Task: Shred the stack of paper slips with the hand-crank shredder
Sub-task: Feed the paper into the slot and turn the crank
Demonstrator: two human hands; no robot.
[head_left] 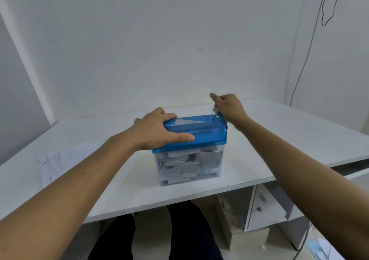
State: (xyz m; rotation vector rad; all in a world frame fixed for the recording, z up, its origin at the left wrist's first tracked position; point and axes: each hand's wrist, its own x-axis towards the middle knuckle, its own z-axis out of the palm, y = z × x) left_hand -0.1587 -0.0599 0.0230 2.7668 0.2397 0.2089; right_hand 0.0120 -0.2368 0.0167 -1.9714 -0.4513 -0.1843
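Note:
The hand-crank shredder has a blue lid on a clear bin packed with white paper shreds, and it stands mid-desk. A white paper slip pokes up from the lid's slot. My left hand grips the lid's left end, thumb along the front edge and fingers over the back. My right hand grips the crank handle at the lid's right end; the knob is mostly hidden in my fist. A stack of paper slips lies on the desk to the left.
The white desk meets a white wall close behind the shredder. A drawer unit stands under the desk at right, near the person's dark trousers. A thin cable hangs down the wall at right. More papers lie on the floor at bottom right.

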